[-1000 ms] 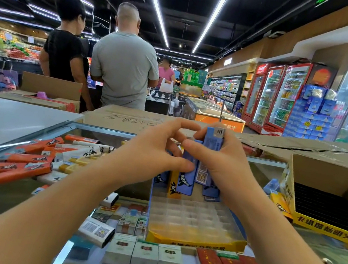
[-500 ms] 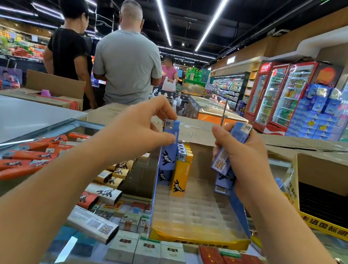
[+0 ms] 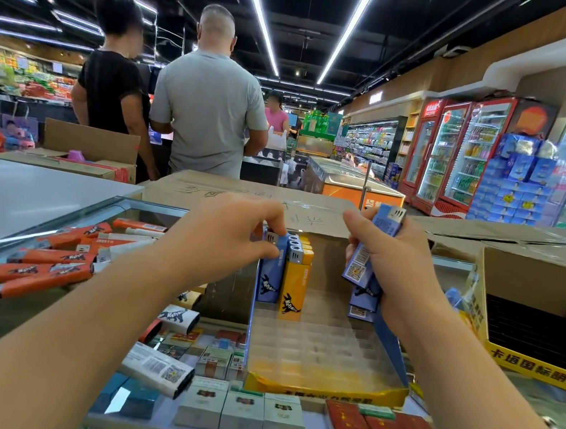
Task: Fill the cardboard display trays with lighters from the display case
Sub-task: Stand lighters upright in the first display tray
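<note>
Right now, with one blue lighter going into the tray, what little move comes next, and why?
Probably the left hand should let go of the blue lighter it pinches by the top, since it already stands in the tray beside the yellow lighter. Then it can take another from the bunch of blue lighters the right hand grips; most slots look empty.

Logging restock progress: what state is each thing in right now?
Left hand: pinching a blue lighter standing in the tray.
Right hand: gripping a bundle of blue lighters.
Display tray: mostly unfilled, lighters only at the back.
Yellow lighter: upright in tray.
Black-insert box: open.
</note>
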A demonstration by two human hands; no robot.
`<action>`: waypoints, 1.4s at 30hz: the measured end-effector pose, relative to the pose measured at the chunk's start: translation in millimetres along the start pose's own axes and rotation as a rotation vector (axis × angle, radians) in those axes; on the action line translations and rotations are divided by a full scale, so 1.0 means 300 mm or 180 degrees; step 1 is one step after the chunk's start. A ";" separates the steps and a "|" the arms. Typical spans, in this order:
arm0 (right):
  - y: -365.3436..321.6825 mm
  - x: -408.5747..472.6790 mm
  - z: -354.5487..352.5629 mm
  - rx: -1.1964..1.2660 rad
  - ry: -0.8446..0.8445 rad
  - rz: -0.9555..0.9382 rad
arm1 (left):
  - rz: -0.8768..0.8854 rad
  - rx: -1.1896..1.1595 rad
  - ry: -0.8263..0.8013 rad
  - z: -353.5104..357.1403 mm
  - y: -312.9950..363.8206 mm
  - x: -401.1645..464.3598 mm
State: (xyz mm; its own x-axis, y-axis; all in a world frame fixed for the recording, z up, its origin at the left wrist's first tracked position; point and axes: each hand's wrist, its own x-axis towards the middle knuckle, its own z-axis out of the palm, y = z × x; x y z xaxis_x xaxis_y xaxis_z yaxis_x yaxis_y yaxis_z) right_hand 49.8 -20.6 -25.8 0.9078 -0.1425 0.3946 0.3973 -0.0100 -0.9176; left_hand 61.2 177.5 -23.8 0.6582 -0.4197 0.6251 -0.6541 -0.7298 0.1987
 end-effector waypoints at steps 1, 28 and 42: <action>0.000 -0.001 0.000 0.0006 -0.0003 0.0017 | 0.0048 0.0021 0.0007 0.002 0.001 0.000; -0.043 -0.026 0.006 0.1704 -0.0887 0.0357 | -0.0118 -0.1107 -0.0045 0.032 0.143 -0.007; -0.054 -0.047 0.025 0.1595 -0.1268 0.0243 | -0.0478 -0.2262 -0.0232 0.013 0.123 0.004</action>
State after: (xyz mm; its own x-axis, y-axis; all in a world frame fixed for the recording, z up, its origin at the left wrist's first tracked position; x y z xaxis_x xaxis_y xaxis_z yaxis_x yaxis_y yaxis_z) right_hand 31.7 -11.0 -16.2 0.8781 0.2549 0.4049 0.2568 0.4630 -0.8483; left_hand 39.3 147.9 -18.8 0.7668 -0.3954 0.5056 -0.6225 -0.2661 0.7360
